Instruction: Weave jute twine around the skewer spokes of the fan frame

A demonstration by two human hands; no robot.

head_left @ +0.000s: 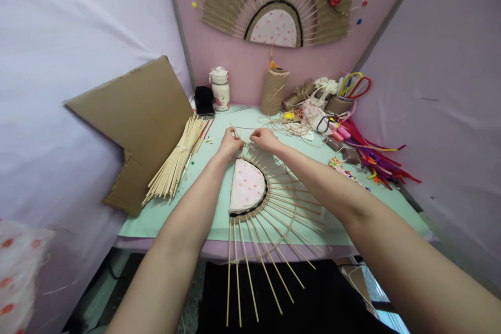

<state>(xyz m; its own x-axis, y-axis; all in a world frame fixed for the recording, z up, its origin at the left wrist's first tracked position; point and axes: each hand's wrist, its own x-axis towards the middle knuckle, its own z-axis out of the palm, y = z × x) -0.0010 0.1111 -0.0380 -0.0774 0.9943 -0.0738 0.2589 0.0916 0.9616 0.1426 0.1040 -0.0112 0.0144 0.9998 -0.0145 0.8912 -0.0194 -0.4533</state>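
Note:
A half-round fan frame (pixel 247 186) lies on the table, its pink-spotted white centre edged with black cord and twine. Thin wooden sticks (pixel 268 266) spread from its curved edge, some past the table's front, with a loose arc of twine (pixel 294 209) crossing them. At the far end of the frame, my left hand (pixel 230 142) pinches the topmost stick, fingers closed. Close by on the right, my right hand (pixel 264 139) is closed in a pinch on a strand of twine. Fine strands pass around both hands; their exact path is too thin to follow.
A bundle of sticks (pixel 176 159) and a cardboard sheet (pixel 136 120) are at the left. Behind stand a bottle (pixel 220 88) and a twine spool (pixel 274 91). Scissors (pixel 358 86) and pipe cleaners (pixel 376 162) lie right. A finished fan (pixel 223 0) hangs on the wall.

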